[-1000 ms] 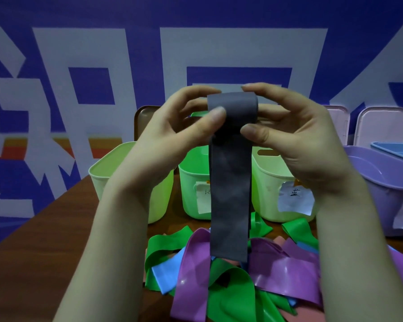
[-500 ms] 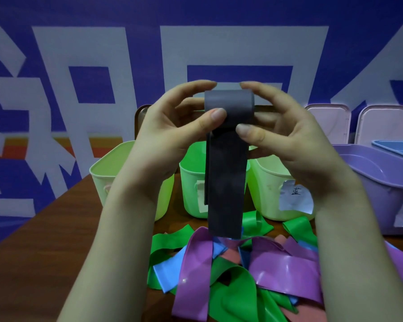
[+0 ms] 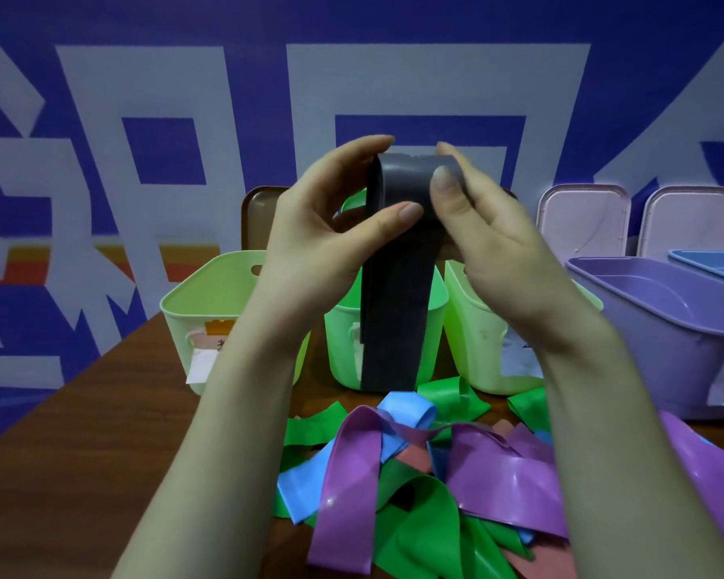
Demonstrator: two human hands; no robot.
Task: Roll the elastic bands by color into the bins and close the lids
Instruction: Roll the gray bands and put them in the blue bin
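Observation:
I hold a dark grey elastic band (image 3: 396,311) upright in front of me, its top wound into a loose roll. My left hand (image 3: 331,227) pinches the roll from the left with thumb and fingers. My right hand (image 3: 483,236) grips it from the right. The band's free end hangs down to just above a pile of purple, green, blue and pink bands (image 3: 427,474) on the wooden table (image 3: 101,453). Behind the band stand three open bins: a pale green bin (image 3: 210,311), a bright green bin (image 3: 343,340) and a pale yellow-green bin (image 3: 477,344).
An open purple bin (image 3: 665,323) and a blue bin (image 3: 711,265) stand at the right. Two pale lids (image 3: 582,219) lean against the blue-and-white wall, and a brown lid (image 3: 260,215) leans behind the green bins. The table's left edge runs diagonally.
More of the grey band is wound into the roll, so its hanging end has risen off the pile. Both hands have shifted slightly around the roll.

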